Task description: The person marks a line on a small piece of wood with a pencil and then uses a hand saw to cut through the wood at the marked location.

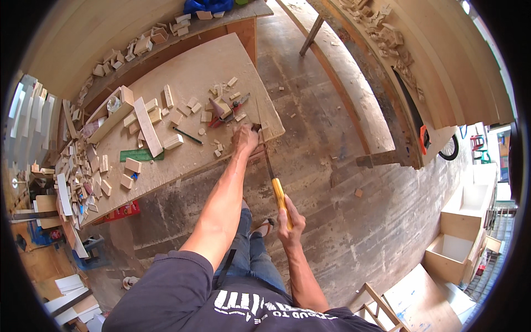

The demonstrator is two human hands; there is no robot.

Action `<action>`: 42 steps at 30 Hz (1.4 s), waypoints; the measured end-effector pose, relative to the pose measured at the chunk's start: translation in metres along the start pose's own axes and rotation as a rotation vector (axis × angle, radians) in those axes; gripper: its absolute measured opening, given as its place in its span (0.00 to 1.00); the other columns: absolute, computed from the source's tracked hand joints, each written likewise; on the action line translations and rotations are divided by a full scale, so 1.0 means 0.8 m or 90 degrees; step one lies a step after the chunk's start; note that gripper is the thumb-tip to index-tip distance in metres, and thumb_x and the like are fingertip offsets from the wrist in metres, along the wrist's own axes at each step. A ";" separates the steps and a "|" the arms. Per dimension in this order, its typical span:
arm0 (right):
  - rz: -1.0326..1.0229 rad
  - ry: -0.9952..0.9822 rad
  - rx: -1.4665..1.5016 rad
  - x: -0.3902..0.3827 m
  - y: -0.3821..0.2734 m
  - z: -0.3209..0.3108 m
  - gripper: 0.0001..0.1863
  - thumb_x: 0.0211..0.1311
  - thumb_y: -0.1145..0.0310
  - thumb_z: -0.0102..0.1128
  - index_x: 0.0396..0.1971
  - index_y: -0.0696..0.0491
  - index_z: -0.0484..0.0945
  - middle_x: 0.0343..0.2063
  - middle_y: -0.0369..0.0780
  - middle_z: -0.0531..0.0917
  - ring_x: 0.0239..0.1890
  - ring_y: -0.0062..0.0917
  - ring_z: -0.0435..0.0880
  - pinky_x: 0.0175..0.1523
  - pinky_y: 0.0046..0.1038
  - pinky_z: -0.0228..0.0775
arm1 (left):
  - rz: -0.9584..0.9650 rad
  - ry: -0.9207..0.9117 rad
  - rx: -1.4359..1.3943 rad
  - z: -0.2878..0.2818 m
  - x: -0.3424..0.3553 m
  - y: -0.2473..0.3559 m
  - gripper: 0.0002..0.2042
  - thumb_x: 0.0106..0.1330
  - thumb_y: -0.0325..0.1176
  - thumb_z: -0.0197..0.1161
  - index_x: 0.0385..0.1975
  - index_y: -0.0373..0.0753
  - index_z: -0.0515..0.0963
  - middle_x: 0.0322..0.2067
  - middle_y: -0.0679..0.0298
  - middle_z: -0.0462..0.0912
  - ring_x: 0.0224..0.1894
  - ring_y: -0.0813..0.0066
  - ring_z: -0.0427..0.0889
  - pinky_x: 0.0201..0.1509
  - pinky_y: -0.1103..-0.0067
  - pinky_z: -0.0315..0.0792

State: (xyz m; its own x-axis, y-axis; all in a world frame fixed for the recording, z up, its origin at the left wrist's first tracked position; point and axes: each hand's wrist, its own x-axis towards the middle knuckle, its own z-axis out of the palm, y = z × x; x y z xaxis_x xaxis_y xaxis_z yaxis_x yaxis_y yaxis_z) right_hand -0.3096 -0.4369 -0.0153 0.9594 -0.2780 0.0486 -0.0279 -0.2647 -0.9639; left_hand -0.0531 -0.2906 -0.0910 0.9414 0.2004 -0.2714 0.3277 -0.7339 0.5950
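Observation:
My right hand [291, 222] is wrapped round the yellow handle of a handsaw [277, 191]. Its narrow dark blade points away from me, up to the table's edge beside my left hand. At the near right corner of the wooden worktable [193, 61], my left hand [245, 138] presses down with curled fingers. A small pale piece of wood [264, 130] shows by those fingertips, mostly covered. Just beyond lie red-handled pliers [224, 115] among small wood offcuts. A dark green pencil [188, 135] rests to the left of the hand.
Wood blocks [133, 165], a long flat strip [146, 126] and a green plate [141, 155] lie across the table's left half. A bench [354, 94] stands at the right over the stained floor. Wooden boxes [453, 249] sit at the far right.

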 end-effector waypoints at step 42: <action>-0.052 0.022 -0.073 -0.043 -0.025 -0.003 0.21 0.63 0.77 0.56 0.57 0.64 0.75 0.30 0.47 0.86 0.26 0.22 0.84 0.33 0.23 0.75 | 0.073 -0.028 -0.011 -0.001 -0.005 -0.009 0.16 0.70 0.45 0.51 0.45 0.51 0.86 0.50 0.57 0.83 0.56 0.53 0.76 0.66 0.62 0.63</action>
State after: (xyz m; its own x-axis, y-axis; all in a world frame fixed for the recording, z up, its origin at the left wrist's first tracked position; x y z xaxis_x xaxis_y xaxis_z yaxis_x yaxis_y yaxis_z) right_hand -0.3431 -0.4242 0.0028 0.9497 -0.2822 0.1358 0.0157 -0.3902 -0.9206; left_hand -0.0592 -0.2858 -0.0938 0.9685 0.0857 -0.2336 0.2190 -0.7395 0.6365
